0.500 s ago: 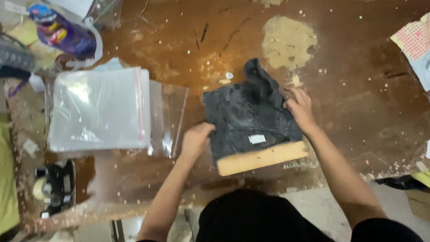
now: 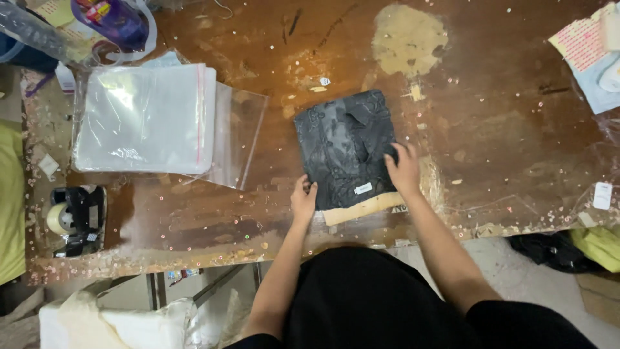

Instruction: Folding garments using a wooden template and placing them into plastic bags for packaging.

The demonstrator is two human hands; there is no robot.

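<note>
The right hand [image 2: 404, 169] is lying spread and flat on the right edge of a folded dark lace garment [image 2: 345, 148], pressing it down rather than gripping it. The left hand [image 2: 303, 199] is pinching the garment's lower left corner with curled fingers. The garment is resting over a tan board [image 2: 363, 208] near the front edge of the worn brown table [image 2: 504, 129]. A stack of clear plastic bags [image 2: 145, 119] is lying well to the left, with a black tape dispenser [image 2: 72, 220] sitting below it.
</note>
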